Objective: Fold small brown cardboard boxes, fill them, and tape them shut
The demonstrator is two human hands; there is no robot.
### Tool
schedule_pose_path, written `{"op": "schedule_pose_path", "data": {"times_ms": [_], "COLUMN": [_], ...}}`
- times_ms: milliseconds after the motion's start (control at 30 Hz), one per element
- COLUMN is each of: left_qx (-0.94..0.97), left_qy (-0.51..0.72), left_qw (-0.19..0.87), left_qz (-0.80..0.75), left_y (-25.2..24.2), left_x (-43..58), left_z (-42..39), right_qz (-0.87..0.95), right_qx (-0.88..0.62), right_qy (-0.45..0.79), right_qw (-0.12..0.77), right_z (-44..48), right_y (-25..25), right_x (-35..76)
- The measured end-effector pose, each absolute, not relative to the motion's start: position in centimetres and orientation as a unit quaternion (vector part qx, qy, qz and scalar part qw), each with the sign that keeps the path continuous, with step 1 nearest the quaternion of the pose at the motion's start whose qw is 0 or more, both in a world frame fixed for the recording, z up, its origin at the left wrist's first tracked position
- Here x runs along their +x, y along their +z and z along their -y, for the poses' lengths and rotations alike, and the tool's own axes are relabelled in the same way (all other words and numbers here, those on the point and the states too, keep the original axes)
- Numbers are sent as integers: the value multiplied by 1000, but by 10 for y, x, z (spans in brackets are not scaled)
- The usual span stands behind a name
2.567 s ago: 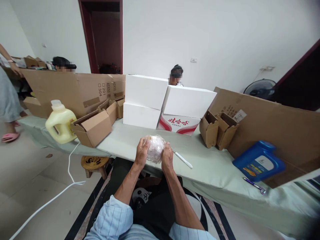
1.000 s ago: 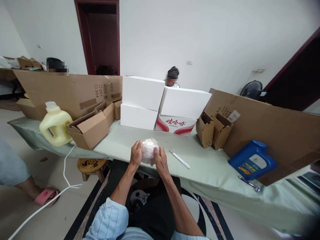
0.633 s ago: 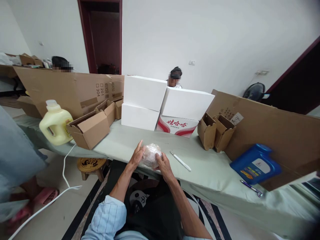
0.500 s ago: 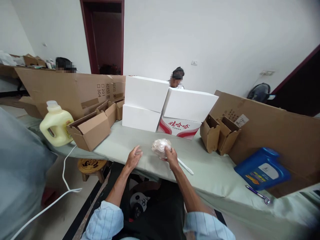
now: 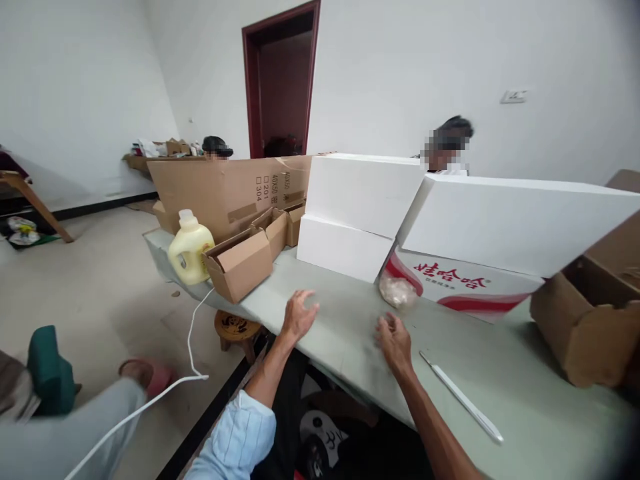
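Note:
A clear, crinkled plastic bundle [image 5: 397, 292] rests on the table against the red-and-white printed carton; what is inside it I cannot make out. Just in front of the bundle is my right hand [image 5: 395, 341], apart from it, with bent fingers spread and nothing in them. My left hand [image 5: 300, 315] hovers over the near edge of the table, open and holding nothing. To the right of my right hand lies a slim white-handled tool [image 5: 466, 403] with a thin pointed tip, like a scalpel.
White boxes [image 5: 363, 193] and the printed carton [image 5: 455, 280] stand stacked along the back. Brown open boxes [image 5: 240, 267] and a yellow jug [image 5: 191, 250] are on the left, another brown box [image 5: 583, 327] on the right. A white cable [image 5: 193, 333] hangs by a wooden stool [image 5: 237, 325]. People sit beyond.
My right hand has let go of the plastic bundle, which now lies farther back by the printed carton. The view has turned left and come closer. My left hand stays open.

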State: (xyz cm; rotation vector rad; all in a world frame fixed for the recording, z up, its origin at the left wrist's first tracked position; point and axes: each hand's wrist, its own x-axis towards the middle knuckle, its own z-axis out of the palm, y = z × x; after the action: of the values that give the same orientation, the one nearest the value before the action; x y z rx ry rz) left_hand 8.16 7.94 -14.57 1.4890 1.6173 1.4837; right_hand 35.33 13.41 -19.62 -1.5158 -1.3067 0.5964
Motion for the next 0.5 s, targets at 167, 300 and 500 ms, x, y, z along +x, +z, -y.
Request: {"op": "schedule_pose_path", "data": {"times_ms": [167, 300, 500], "left_qx": [512, 419, 358], "left_qy": [558, 498, 474], "left_qw": [23, -150, -147], "left_qz": [-652, -744, -791], "left_y": [-95, -74, -80], "left_x": [11, -46, -93], "left_z": [-86, -73, -48], "right_qz": [621, 670, 675], "right_qx": [-600, -578, -583], "right_qy": [213, 174, 152], "right_qw": [458, 432, 427], "right_z": [-92, -76, -60], "right_y": [-225, -229, -221], "right_x": [353, 365, 380]}}
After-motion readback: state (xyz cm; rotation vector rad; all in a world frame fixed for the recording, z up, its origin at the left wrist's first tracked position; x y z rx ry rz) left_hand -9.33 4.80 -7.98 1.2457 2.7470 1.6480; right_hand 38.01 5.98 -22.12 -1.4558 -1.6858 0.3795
